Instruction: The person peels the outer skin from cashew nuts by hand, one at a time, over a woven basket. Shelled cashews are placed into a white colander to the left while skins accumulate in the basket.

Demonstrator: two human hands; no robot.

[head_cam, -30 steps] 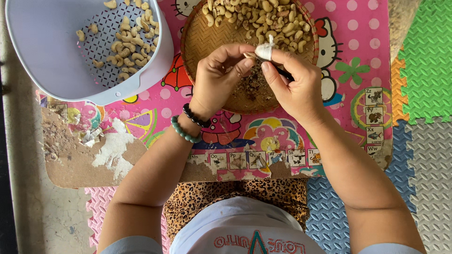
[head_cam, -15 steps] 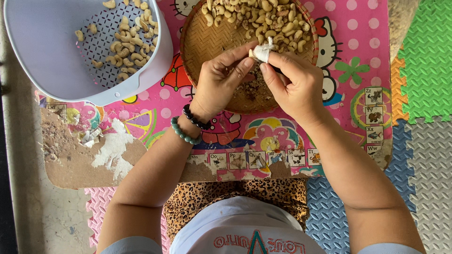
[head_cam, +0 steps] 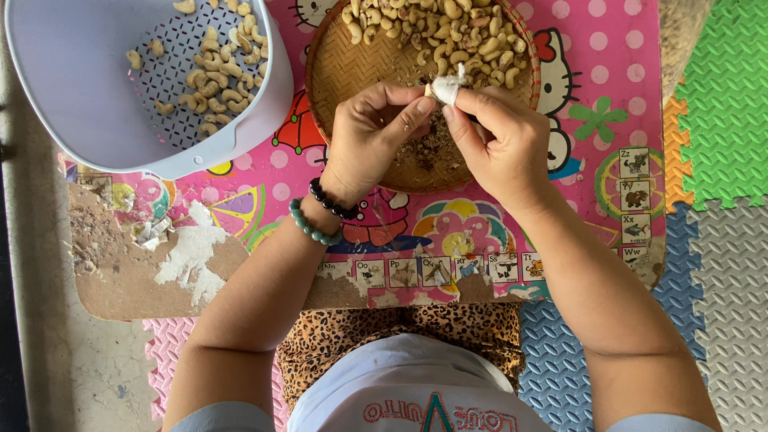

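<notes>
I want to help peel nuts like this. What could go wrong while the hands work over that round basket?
The nut is pinched only by fingertips of the left hand and right hand, so it might slip and drop among the unpeeled cashews in the woven tray. Skin flakes pile under the hands and could spill onto the pink mat. The white basket of peeled nuts overhangs the table edge, so a nudge might tip it.

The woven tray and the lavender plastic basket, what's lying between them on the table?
In the head view, only a bare strip of the pink cartoon tabletop separates the woven tray from the lavender basket; no nuts lie there.
</notes>
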